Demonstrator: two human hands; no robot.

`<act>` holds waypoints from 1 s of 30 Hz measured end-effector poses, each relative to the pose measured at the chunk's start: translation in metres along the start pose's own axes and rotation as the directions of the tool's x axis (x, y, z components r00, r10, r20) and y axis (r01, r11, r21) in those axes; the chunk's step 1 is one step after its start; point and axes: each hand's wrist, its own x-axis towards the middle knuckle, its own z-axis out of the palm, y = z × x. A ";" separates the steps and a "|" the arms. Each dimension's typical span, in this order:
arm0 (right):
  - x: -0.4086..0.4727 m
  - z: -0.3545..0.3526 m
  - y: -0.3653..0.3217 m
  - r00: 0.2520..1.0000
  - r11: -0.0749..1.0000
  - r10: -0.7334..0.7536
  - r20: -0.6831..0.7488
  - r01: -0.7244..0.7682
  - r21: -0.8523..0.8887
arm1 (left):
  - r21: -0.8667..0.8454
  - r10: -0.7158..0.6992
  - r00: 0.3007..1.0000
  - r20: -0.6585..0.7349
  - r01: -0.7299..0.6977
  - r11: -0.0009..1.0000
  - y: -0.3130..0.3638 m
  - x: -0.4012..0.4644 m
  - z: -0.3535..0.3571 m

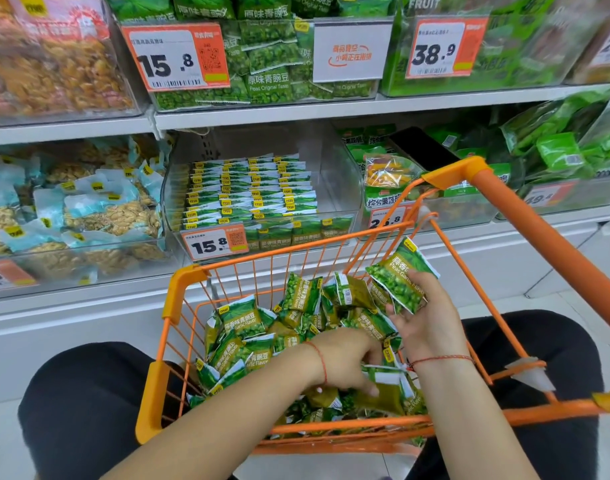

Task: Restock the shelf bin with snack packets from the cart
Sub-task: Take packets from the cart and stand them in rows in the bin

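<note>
Head view looks down into an orange wire cart [173, 306] heaped with green garlic-pea snack packets [248, 323], too many to count, while the clear shelf bin [331, 188] beyond the fingertips holds the same packets in neat flat rows behind a 15.8 price tag [212, 242]. The right hand [423, 317] pinches a small fan of packets [400, 282] just above the heap, and the left hand [348, 362], fingers curled down, grips a packet in the pile beside it. One red string bracelet [322, 362] circles each wrist.

White shelving [269, 112] (stocked), pale floor [573, 299]
</note>
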 end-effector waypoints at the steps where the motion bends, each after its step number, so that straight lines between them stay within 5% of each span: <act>1: 0.000 0.000 0.000 1.000 1.000 -0.004 -0.003 0.004 -0.007 | -0.081 -0.007 1.000 -0.021 0.005 0.997 -0.006 -0.005 -0.006; 5: 0.002 -0.002 0.003 0.996 1.000 0.007 0.084 -0.005 -0.024 | -0.421 -0.131 0.954 -0.268 0.006 0.907 -0.035 -0.036 -0.040; 7: 0.004 -0.001 0.006 0.992 0.998 0.014 0.123 -0.007 -0.060 | -0.521 -0.235 0.828 -0.508 -0.079 0.850 -0.041 -0.052 -0.052; 10: 0.003 0.002 0.008 0.985 0.992 0.048 0.164 -0.027 -0.127 | -0.432 -0.284 0.576 -0.766 -0.134 0.892 -0.039 -0.067 -0.054; 14: -0.002 0.005 0.010 0.965 0.980 0.127 0.230 -0.085 -0.182 | -0.191 -0.122 0.434 -0.892 -0.118 0.974 -0.036 -0.068 -0.043; 19: -0.002 0.006 0.014 0.932 0.974 0.171 0.320 -0.111 -0.196 | -0.087 0.009 0.493 -0.870 -0.170 0.982 -0.028 -0.059 -0.035; 25: -0.009 0.006 0.008 0.847 0.969 0.217 0.485 -0.128 -0.210 | -0.144 -0.028 0.619 -0.785 -0.139 0.980 -0.027 -0.058 -0.023; 30: -0.009 0.006 0.011 0.875 0.963 0.177 0.451 -0.058 -0.265 | -0.183 -0.041 0.677 -0.735 -0.140 0.973 -0.018 -0.062 -0.027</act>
